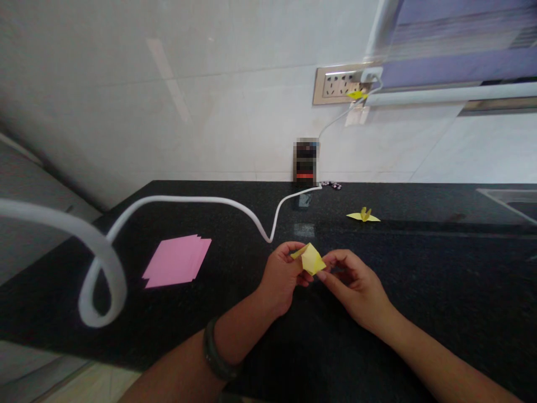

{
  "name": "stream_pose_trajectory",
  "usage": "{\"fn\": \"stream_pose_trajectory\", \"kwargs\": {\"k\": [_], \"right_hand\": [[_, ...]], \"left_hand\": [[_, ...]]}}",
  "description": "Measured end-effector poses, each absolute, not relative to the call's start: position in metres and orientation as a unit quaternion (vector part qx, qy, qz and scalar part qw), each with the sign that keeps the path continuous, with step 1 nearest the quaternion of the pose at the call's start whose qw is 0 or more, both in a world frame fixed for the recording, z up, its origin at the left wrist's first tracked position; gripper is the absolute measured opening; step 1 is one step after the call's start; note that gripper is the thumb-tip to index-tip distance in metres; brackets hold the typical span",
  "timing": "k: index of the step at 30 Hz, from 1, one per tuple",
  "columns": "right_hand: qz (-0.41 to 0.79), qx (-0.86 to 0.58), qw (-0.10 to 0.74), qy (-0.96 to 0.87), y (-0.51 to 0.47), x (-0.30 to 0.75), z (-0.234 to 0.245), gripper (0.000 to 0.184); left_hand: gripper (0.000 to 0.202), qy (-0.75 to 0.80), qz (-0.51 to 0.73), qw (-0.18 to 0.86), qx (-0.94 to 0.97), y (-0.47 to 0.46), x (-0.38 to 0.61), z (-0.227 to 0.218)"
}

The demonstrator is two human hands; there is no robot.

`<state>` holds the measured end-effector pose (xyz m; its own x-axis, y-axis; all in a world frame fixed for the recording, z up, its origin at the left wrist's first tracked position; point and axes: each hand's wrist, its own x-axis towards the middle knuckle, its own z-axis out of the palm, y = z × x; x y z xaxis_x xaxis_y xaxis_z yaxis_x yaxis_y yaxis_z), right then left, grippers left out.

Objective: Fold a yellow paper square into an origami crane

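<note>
Pinching folded yellow paper (311, 259), both hands (278, 281) (359, 292) — white cable (210, 199) just beyond — pink sheets (176, 262) leftward.

No text, label, brand, number or sign is legible. Dark device (306, 161): front pixelated, any characters unresolved. Socket panel (339, 85) on the wall (235, 112): any marking too small to read.
</note>
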<state>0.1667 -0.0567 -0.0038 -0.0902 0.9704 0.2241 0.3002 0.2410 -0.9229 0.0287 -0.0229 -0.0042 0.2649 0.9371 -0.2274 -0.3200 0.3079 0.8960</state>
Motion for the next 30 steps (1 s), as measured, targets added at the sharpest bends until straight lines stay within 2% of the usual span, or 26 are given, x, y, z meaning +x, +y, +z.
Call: {"fn": "stream_pose_trajectory", "kwargs": {"k": [5, 12, 20, 26, 30], "right_hand": [[0.418, -0.490, 0.503, -0.577, -0.0530, 0.1678, -0.0045, 0.012], [0.477, -0.497, 0.486, -0.538, -0.0488, 0.1731, -0.0044, 0.014], [0.564, -0.443, 0.532, -0.450, -0.0466, 0.1759, -0.0081, 0.021], [0.623, -0.402, 0.545, -0.393, -0.0476, 0.1751, -0.0015, 0.021], [0.635, -0.392, 0.536, -0.395, -0.0490, 0.1750, -0.0025, 0.023]], "left_hand": [[0.025, 0.385, 0.430, 0.734, 0.358, -0.0251, 0.0291, -0.0020], [0.019, 0.381, 0.410, 0.755, 0.342, -0.0262, 0.0274, -0.0031], [0.043, 0.329, 0.389, 0.755, 0.412, -0.0285, 0.0257, 0.0020], [0.032, 0.300, 0.377, 0.776, 0.407, -0.0302, 0.0270, 0.0026], [0.031, 0.300, 0.370, 0.778, 0.410, -0.0313, 0.0279, 0.0023]]}}
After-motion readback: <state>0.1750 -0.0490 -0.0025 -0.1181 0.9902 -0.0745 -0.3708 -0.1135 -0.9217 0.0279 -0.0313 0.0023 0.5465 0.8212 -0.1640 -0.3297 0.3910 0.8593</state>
